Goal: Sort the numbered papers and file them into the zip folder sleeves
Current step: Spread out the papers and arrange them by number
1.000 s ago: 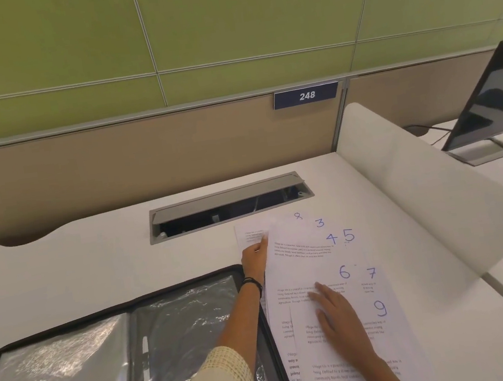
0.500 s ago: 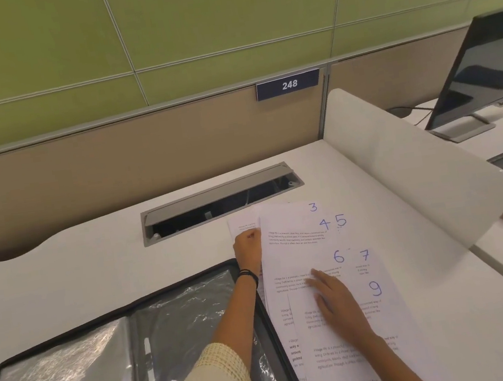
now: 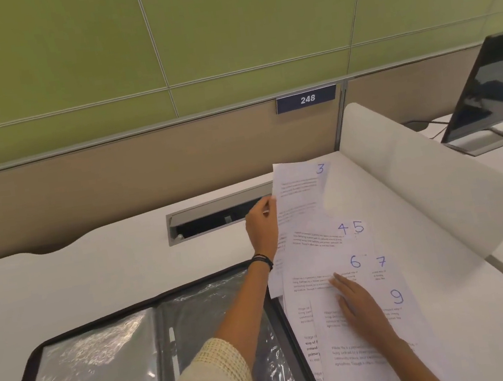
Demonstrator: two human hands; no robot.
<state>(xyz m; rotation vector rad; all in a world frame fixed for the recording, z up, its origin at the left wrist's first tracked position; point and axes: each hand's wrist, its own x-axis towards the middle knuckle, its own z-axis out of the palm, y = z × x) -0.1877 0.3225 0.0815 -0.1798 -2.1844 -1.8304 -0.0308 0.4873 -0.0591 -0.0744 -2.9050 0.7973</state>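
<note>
Sheet 3 [image 3: 300, 196] is held up above the stack, long axis running away from me, toward the worktop's [image 3: 95, 275] far edge; left grip [image 3: 261, 224] pinches its left edge, so zip folder [image 3: 91, 371] lies left & nearer me, same side; paper thin, floppy; sleeves glossy, crinkled; right grip [image 3: 360, 307] flat, unclenched, pressing fanned papers [image 3: 356, 240] nos. 4-9.

Glossy, crinkled clear-plastic sleeves [image 3: 101, 370] lie beside matt white paper sheets [image 3: 321, 245] on a smooth matt desk [image 3: 95, 275].

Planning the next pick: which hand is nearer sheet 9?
Right. The right hand rests flat on sheet 9, beside its number; the left hand holds sheet 3 farther back.
</note>
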